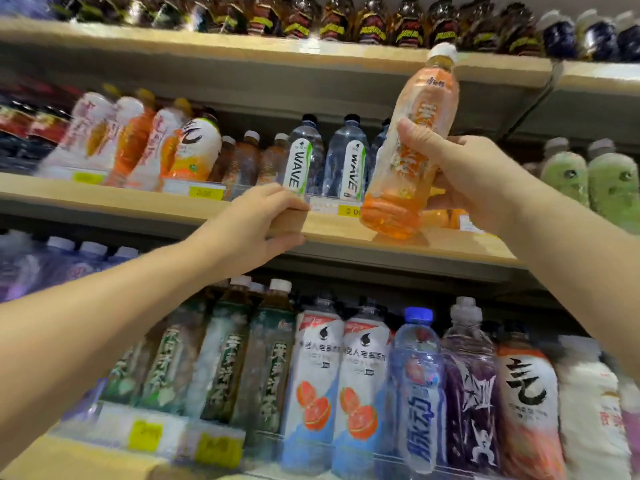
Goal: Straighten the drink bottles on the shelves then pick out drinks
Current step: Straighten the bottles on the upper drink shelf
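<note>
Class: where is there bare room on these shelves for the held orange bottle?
Perhaps one gap on the middle shelf, between the WAVE bottles and green bottles, mostly hidden by the right hand and orange bottle. The lower shelf is packed.

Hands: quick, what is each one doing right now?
The left hand grips the shelf edge.
The right hand holds the orange bottle.
</note>
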Available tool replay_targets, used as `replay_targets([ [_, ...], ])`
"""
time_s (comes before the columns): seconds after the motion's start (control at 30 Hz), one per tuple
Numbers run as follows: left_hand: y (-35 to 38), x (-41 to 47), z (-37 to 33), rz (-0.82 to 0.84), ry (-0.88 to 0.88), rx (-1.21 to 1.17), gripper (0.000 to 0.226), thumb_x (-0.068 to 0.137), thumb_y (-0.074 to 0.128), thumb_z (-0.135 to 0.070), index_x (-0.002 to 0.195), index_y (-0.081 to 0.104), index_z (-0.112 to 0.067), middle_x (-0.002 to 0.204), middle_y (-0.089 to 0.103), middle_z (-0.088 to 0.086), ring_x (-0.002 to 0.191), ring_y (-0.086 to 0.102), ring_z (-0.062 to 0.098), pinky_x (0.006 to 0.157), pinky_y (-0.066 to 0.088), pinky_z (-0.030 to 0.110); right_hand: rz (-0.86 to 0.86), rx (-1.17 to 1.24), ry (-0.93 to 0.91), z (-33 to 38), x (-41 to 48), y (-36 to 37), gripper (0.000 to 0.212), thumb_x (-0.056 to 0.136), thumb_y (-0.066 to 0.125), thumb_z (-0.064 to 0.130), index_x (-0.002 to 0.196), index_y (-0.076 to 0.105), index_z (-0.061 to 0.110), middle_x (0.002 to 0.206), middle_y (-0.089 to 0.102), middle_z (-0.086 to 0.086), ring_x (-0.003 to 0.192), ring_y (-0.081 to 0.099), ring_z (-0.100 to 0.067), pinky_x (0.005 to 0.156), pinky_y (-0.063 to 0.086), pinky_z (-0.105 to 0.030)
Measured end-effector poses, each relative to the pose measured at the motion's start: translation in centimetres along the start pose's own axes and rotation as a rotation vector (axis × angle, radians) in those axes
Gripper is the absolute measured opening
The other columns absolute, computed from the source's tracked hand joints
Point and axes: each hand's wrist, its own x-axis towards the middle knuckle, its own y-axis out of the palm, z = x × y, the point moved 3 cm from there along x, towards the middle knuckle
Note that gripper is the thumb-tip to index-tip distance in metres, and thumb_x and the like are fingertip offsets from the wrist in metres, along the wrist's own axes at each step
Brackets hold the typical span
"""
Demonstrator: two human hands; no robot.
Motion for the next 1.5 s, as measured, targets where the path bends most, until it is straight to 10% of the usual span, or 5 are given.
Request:
replay_targets([
  [1.5, -9.4, -8.0, 21.9, 0.086, 0.098, -0.142, 0.049, 0.088, 0.063, -0.052, 0.131, 0.057, -0.029, 0.122, 0.053, -0.013, 0.113, 0.046, 0.003, 0.091, 0.04, 0.02, -0.107, -0.002, -0.003, 7.0, 4.8, 24.1, 0.063, 0.079, 0.075, 0.067, 0.121, 0.064, 0.021, 0.102, 0.081, 0.004, 0.096, 0.078, -0.015, 0.076, 0.065, -0.036],
])
